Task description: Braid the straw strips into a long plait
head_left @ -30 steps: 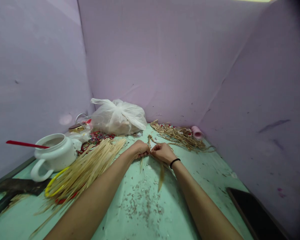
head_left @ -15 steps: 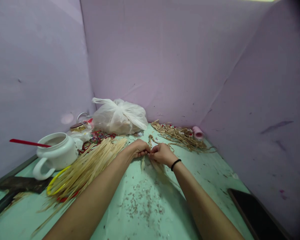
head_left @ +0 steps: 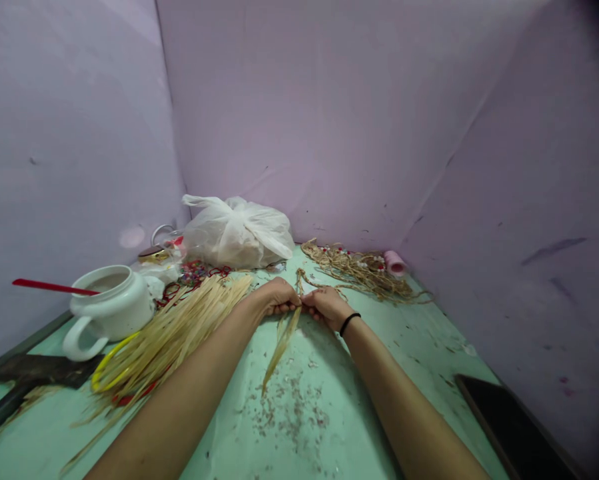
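Note:
My left hand (head_left: pixel 281 296) and my right hand (head_left: pixel 328 307) meet over the middle of the table, fingertips almost together. Both are closed in a pinch on a thin braided cord (head_left: pixel 300 279) of straw-coloured fibre, whose braided end reaches away from me. Below the fingers, loose flat strands (head_left: pixel 285 343) trail toward me and to the left. The exact grip of the fingertips is partly hidden. Left of my left forearm lies a bundle of pale dried strips (head_left: pixel 189 327).
A white pot (head_left: pixel 114 303) with a red stick (head_left: pixel 54 287) stands at left, near a dark flat-bladed tool (head_left: pixel 44 370). Behind are a tied plastic bag (head_left: pixel 239 230), finished braids (head_left: pixel 364 270) and a pink spool (head_left: pixel 394 263). A dark flat object (head_left: pixel 509 420) lies at right.
The loose strands, blurred under my right hand before, now hang down to the left beneath my fingers. My right hand has shifted slightly; my left stays nearly in place.

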The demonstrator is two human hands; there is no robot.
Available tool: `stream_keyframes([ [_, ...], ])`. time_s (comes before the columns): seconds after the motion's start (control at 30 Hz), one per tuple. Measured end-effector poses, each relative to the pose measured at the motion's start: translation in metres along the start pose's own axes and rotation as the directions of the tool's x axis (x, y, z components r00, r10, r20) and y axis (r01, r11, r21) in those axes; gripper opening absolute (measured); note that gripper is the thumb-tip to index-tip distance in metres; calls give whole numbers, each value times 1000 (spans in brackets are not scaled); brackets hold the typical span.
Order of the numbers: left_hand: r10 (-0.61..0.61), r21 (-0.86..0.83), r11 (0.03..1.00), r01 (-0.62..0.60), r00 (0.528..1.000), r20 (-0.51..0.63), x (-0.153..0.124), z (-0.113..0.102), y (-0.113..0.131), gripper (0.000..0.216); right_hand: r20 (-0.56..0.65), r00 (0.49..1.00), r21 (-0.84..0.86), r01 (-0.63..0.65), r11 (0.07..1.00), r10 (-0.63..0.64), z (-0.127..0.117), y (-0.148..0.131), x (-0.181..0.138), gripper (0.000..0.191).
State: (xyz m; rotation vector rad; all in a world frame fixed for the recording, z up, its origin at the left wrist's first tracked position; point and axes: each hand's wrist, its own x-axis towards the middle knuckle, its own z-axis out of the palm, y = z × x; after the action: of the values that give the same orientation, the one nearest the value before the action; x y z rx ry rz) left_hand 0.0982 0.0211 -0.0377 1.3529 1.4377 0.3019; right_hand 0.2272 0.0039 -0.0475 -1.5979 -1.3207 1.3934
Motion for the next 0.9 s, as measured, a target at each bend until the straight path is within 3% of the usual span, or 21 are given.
stream_keyframes([
  [0.1, 70, 103, 993, -64, 996, -58, -6, -1, 3, 11, 12, 999, 27, 35, 999, -35, -1, 6, 4, 18],
  [0.23, 80, 195, 979, -64, 994, -76, -9, -5, 5, 12, -13, 998, 103, 55, 993, -54, 0, 10, 4, 12],
  [0.3, 93, 240, 968, -78, 994, -52, -11, -13, 7, 12, -21, 999, 127, 52, 991, -50, 1, 12, 3, 11],
  [0.37, 139, 312, 945, -100, 985, -107, -18, -28, 10, 10, -25, 999, 150, 47, 988, -44, 2, 15, 4, 12],
  [0.5, 196, 518, 854, 50, 891, -410, -48, -73, 14, 8, -45, 998, 158, 45, 986, -39, 3, 18, 5, 11],
  [0.53, 172, 540, 834, 114, 876, -451, -56, -83, 14, 8, -48, 998, 156, 50, 986, -43, 3, 18, 5, 11],
  [0.63, 37, 579, 772, 261, 892, -451, -70, -102, 9, 7, -49, 997, 151, 60, 987, -53, 3, 18, 5, 9],
  [0.73, -20, 584, 744, 325, 884, -466, -60, -105, -1, 8, -42, 998, 152, 60, 987, -55, 3, 18, 5, 8],
  [0.9, 47, 568, 729, 383, 799, -599, -26, -105, -21, 29, -29, 998, 144, 65, 987, -61, 2, 17, 4, 5],
])
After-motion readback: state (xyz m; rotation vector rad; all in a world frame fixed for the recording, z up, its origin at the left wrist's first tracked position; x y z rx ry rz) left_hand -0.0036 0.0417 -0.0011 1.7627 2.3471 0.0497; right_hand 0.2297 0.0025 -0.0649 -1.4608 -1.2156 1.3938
